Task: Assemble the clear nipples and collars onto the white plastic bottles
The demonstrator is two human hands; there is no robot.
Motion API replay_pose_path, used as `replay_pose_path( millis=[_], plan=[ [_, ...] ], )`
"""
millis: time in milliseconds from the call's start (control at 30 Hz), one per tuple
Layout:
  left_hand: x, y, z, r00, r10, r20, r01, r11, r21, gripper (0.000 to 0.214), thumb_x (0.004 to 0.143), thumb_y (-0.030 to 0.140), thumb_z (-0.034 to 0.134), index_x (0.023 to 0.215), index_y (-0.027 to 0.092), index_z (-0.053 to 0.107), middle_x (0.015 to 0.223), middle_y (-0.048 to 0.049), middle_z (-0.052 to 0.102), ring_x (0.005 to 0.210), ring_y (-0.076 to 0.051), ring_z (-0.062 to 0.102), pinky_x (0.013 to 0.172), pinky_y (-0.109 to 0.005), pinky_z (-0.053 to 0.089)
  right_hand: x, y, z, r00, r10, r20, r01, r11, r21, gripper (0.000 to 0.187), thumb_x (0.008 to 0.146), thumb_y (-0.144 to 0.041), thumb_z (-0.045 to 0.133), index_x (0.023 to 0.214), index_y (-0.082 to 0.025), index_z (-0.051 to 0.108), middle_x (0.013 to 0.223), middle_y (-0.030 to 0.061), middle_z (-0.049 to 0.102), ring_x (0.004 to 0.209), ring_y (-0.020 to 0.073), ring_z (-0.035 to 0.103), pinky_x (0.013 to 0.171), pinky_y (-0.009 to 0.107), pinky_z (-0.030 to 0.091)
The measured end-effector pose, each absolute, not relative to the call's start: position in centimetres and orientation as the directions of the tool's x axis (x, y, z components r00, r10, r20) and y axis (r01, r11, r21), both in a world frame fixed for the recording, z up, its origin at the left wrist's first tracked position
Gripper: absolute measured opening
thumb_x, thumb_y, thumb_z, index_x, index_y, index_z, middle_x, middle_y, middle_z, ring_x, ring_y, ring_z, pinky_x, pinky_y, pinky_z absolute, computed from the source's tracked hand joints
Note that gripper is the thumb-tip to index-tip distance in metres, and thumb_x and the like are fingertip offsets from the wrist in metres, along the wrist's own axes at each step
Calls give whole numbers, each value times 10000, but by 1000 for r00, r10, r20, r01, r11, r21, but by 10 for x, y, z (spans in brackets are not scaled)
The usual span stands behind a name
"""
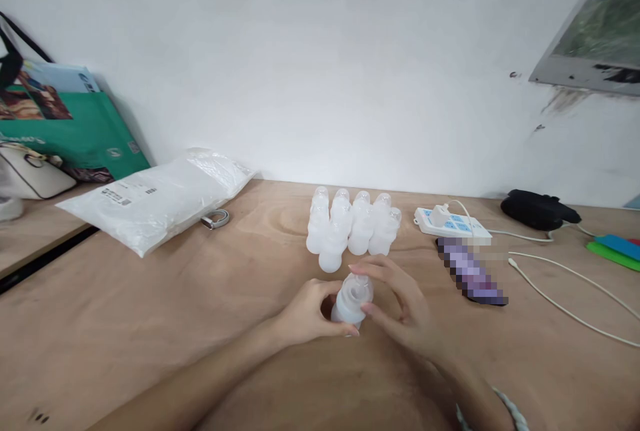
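Between my hands is a small translucent white bottle (345, 316), tilted a little towards me. My left hand (311, 311) wraps round its body, with the thumb across the near side. On the bottle's top sits a clear domed cap (363, 289); a nozzle shows faintly through it. My right hand (407, 307) grips this cap between the thumb and the fingers. Just beyond stands a tight group of several similar white bottles (334, 237), upright, each with a clear domed top.
A white plastic parcel (165, 197) and a coiled watch-like band (216, 219) lie at left, near a green bag (100, 124). To the right are a power strip (457, 223), a blurred phone (469, 273), a white cable (560, 304) and a black case (537, 209). A wall closes the table's back.
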State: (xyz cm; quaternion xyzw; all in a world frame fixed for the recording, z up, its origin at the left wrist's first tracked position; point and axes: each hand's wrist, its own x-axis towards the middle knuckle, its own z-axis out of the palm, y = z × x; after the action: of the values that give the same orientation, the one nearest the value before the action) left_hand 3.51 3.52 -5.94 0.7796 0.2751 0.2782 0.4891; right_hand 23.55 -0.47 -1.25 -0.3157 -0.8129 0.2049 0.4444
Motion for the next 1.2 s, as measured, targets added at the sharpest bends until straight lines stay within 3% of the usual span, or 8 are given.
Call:
replay_pose_path(
  millis=[167,300,467,800,967,1200],
  plan=[
    [35,34,-57,702,693,165,150,-370,917,336,710,402,793,868,138,659,716,26,587,653,-124,491,628,-228,416,233,-6,-14,-393,698,599,364,716,-595,405,886,-221,619,1274,-295,528,1139,67,645,1048,244,628,900,400,529],
    [35,34,-59,692,693,200,128,-391,912,292,725,370,760,854,130,652,730,16,591,657,-130,494,617,-229,413,224,-7,-33,-370,691,621,382,723,-576,613,814,-260,723,1343,-296,416,1268,91,628,1164,275,615,968,423,524],
    [36,35,-63,678,692,246,104,-422,901,213,711,273,725,851,134,644,782,1,629,701,-154,533,643,-242,428,214,0,-59,-336,640,691,424,758,-496,820,747,-288,776,1381,-296,257,1253,107,636,1165,301,628,994,481,511],
    [37,35,-64,670,701,246,134,-439,888,121,712,210,683,784,130,627,725,5,613,665,-146,538,598,-229,409,204,1,-65,-223,672,706,439,716,-542,632,776,-212,710,1299,-314,370,1115,65,691,1016,254,702,869,428,585],
    [37,34,-61,676,691,256,117,-444,888,116,733,224,676,786,138,619,746,7,622,666,-142,546,606,-229,419,203,1,-68,-188,700,689,412,693,-591,618,799,-215,702,1311,-304,368,1124,60,702,1041,251,701,902,431,572],
    [36,34,-60,686,688,237,126,-433,893,152,744,244,690,830,128,643,786,-28,676,711,-175,589,645,-252,457,203,-3,-64,-215,656,723,451,723,-522,622,827,-188,666,1339,-301,333,1182,79,674,1162,262,628,978,464,518]
  ],
)
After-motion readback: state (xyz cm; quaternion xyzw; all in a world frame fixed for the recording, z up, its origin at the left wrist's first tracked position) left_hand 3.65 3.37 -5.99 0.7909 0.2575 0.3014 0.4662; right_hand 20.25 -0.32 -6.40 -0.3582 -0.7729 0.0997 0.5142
